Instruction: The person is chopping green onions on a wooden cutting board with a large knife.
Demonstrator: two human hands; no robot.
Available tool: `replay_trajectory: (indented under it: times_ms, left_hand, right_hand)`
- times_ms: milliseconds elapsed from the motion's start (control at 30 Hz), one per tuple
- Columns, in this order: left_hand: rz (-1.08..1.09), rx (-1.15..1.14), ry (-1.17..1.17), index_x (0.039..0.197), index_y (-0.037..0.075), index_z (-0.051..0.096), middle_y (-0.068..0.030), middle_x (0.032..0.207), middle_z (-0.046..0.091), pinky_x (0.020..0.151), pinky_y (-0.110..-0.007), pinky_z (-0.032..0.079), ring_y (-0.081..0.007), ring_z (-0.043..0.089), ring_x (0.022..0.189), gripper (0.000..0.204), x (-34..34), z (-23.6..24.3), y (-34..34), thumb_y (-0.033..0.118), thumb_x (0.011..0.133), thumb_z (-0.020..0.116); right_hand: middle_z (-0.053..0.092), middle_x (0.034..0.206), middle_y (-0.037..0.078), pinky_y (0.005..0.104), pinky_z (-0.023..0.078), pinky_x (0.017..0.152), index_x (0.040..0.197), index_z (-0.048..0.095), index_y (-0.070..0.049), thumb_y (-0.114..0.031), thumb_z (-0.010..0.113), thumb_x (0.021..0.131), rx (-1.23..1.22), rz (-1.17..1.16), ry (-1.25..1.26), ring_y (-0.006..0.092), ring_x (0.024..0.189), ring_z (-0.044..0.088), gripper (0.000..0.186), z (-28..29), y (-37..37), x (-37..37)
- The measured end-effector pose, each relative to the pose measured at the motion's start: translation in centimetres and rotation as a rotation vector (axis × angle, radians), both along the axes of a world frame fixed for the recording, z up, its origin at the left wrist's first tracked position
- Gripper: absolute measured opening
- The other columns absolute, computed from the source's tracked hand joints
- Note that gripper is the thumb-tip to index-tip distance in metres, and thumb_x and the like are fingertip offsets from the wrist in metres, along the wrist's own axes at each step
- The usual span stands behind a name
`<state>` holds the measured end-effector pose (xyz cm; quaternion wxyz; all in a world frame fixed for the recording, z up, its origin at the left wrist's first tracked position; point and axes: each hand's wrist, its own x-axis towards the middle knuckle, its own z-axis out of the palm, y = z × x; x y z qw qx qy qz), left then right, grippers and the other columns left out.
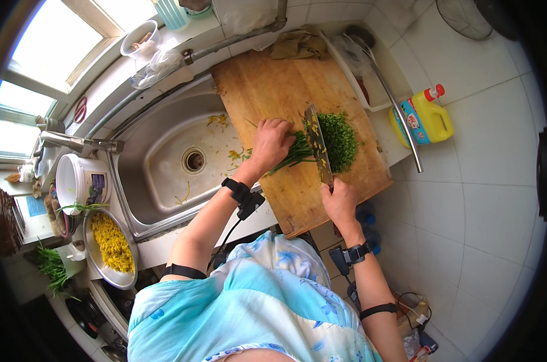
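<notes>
On a wooden cutting board [267,90], my left hand [272,142] presses down a bunch of long green chives [299,151], its fingers curled over them. My right hand [340,202] is closed round the handle of a cleaver [317,142]. The blade stands on edge across the cut end of the chives, just right of my left fingers, with yellow and green bits stuck to it. Right of the blade lies a heap of finely chopped chives [338,142], touching or very close to it.
Left of the board is a steel sink [156,151] with green and yellow scraps. A metal bowl of yellow shreds [112,244] and a white bucket [74,181] stand farther left. A yellow jug with a red cap [433,123] and a white tray [352,78] are at the right.
</notes>
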<state>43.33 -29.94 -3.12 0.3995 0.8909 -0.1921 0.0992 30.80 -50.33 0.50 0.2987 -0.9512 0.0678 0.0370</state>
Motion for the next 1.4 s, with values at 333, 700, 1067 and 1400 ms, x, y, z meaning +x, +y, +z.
replay_trajectory:
  times_ms: [333, 700, 1067, 1400]
  left_hand:
    - [-0.031, 0.031, -0.079, 0.096, 0.004, 0.066, -0.0113, 0.096, 0.062, 0.076, -0.043, 0.05, -0.0338, 0.059, 0.091, 0.018, -3.0, -0.4, -1.0, 0.005, 0.078, 0.067]
    - [-0.049, 0.21, -0.298, 0.1, 0.004, 0.065, -0.0107, 0.103, 0.06, 0.08, -0.04, 0.052, -0.0301, 0.06, 0.095, 0.034, -4.5, -1.3, -2.1, 0.012, 0.068, 0.072]
    - [-0.053, 0.106, -0.221, 0.096, 0.006, 0.064, -0.0093, 0.103, 0.061, 0.079, -0.039, 0.052, -0.0294, 0.059, 0.097, 0.031, -4.4, 0.6, -1.6, 0.009, 0.066, 0.074]
    - [-0.099, 0.146, -0.218, 0.08, 0.006, 0.062, -0.0058, 0.091, 0.059, 0.074, -0.037, 0.051, -0.0266, 0.058, 0.089, 0.014, -3.8, -0.8, -1.1, 0.008, 0.069, 0.071]
  right_hand:
    - [0.062, 0.067, 0.028, 0.0547, 0.049, 0.061, 0.072, 0.059, 0.002, -0.021, 0.063, 0.083, 0.013, 0.005, 0.014, 0.0475, 0.066, 0.062, 0.026, 0.2, 0.3, 0.1]
    - [0.062, 0.065, 0.026, 0.0552, 0.049, 0.06, 0.073, 0.059, 0.0, -0.021, 0.063, 0.084, -0.032, 0.038, -0.005, 0.0467, 0.064, 0.062, 0.024, 0.6, 0.9, 0.0]
    - [0.06, 0.061, 0.024, 0.0528, 0.046, 0.054, 0.073, 0.058, 0.0, -0.021, 0.064, 0.085, 0.048, 0.004, -0.075, 0.0446, 0.06, 0.061, 0.025, 3.0, 0.8, 0.0]
    - [0.06, 0.065, 0.024, 0.0513, 0.047, 0.056, 0.073, 0.056, 0.001, -0.021, 0.065, 0.085, -0.108, 0.111, 0.05, 0.0442, 0.064, 0.061, 0.026, 3.7, 0.6, -0.7]
